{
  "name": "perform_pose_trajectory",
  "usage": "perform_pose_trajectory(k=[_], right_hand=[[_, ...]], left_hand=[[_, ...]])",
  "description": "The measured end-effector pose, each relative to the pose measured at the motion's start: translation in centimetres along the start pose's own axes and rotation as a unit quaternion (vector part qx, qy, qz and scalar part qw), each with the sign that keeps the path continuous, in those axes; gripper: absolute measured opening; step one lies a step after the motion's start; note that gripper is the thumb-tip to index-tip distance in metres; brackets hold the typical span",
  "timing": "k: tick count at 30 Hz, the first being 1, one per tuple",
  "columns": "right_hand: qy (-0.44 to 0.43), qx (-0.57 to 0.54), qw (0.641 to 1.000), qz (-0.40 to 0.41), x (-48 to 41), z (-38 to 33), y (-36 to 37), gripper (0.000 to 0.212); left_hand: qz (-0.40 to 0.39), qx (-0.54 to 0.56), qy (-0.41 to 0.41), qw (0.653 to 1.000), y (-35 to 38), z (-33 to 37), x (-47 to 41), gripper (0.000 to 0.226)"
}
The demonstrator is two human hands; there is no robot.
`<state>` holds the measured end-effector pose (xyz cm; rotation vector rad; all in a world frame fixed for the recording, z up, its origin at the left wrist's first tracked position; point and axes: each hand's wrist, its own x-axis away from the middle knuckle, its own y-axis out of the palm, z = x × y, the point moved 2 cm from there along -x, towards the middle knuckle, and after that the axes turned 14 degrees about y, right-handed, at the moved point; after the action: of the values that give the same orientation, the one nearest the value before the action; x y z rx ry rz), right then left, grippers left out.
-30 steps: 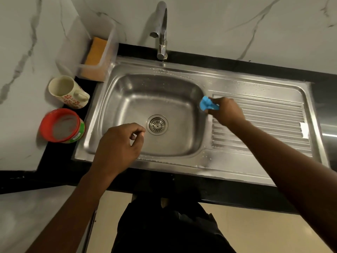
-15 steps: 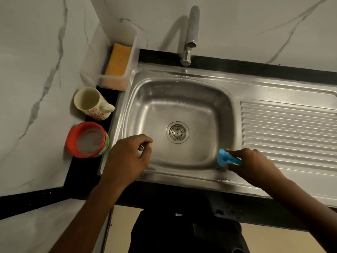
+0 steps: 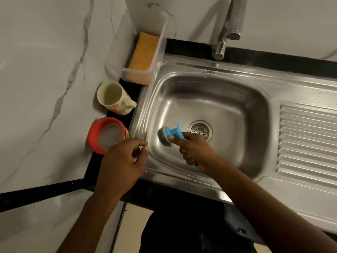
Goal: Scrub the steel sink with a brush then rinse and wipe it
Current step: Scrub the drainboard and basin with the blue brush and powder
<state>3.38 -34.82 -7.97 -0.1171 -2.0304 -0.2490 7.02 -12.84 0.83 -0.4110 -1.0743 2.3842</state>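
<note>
The steel sink [image 3: 228,99] has a wet basin with a round drain [image 3: 200,129] and a ribbed drainboard [image 3: 308,141] on the right. My right hand [image 3: 195,150] reaches into the basin and grips a blue-handled brush [image 3: 173,132], whose dark scrubbing head presses against the basin's left wall near the floor. My left hand [image 3: 122,163] hovers over the sink's front left corner with its fingers curled, thumb and forefinger close together; whether it holds something small is unclear.
A chrome tap [image 3: 226,31] stands at the back. Left of the sink are a clear tub [image 3: 127,57] holding an orange sponge [image 3: 144,52], a cream mug [image 3: 113,98] and a red pot of cleaning paste [image 3: 107,136]. Marble wall lies on the left.
My right hand has carried the brush from the drainboard edge, along the basin's front right corner, down to the basin's left wall. My left hand has stayed at the front left rim.
</note>
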Motion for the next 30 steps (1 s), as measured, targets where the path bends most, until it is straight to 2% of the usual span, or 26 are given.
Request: perform_pose_trajectory(k=[6, 10, 13, 15, 17, 20, 21, 25, 28, 30], right_hand=[[0.067, -0.084, 0.993, -0.042, -3.4, -1.0, 5.2, 0.036], [0.01, -0.204, 0.979, 0.002, -7.1, -7.4, 4.9, 0.04], [-0.016, -0.246, 0.969, 0.014, -8.7, -11.6, 3.3, 0.035], [-0.001, -0.239, 0.971, 0.013, -9.3, -10.8, 3.0, 0.039], [0.055, -0.198, 0.979, 0.003, -9.1, -6.5, 3.5, 0.041], [0.165, -0.113, 0.978, -0.056, -7.1, 0.3, 4.8, 0.048], [0.172, -0.098, 0.978, -0.063, -6.9, 0.7, 4.8, 0.05], [0.109, -0.17, 0.978, -0.049, -11.2, -6.1, 2.5, 0.031], [0.139, -0.223, 0.964, -0.029, -14.3, -10.4, 1.2, 0.033], [0.159, -0.236, 0.956, -0.069, -14.1, -9.8, 1.6, 0.033]], left_hand=[[0.002, -0.009, -0.01, 1.0, -0.5, -0.7, -0.5, 0.015], [-0.01, -0.001, -0.012, 1.0, -0.7, -1.1, -1.0, 0.013], [-0.025, -0.01, 0.005, 1.0, -0.7, -0.9, -1.8, 0.011], [-0.034, -0.014, 0.012, 0.999, -0.6, -0.7, -2.5, 0.012], [-0.039, -0.016, 0.02, 0.999, -0.5, -0.5, -3.3, 0.013], [-0.032, -0.021, 0.031, 0.999, -0.6, -0.5, -4.0, 0.013], [-0.032, -0.022, 0.031, 0.999, -0.6, -0.6, -4.1, 0.014], [-0.042, -0.015, 0.018, 0.999, -0.4, -0.9, -4.0, 0.013], [-0.04, -0.011, 0.013, 0.999, -0.5, -1.0, -4.0, 0.012], [-0.034, -0.004, 0.011, 0.999, -0.7, -1.2, -4.1, 0.012]])
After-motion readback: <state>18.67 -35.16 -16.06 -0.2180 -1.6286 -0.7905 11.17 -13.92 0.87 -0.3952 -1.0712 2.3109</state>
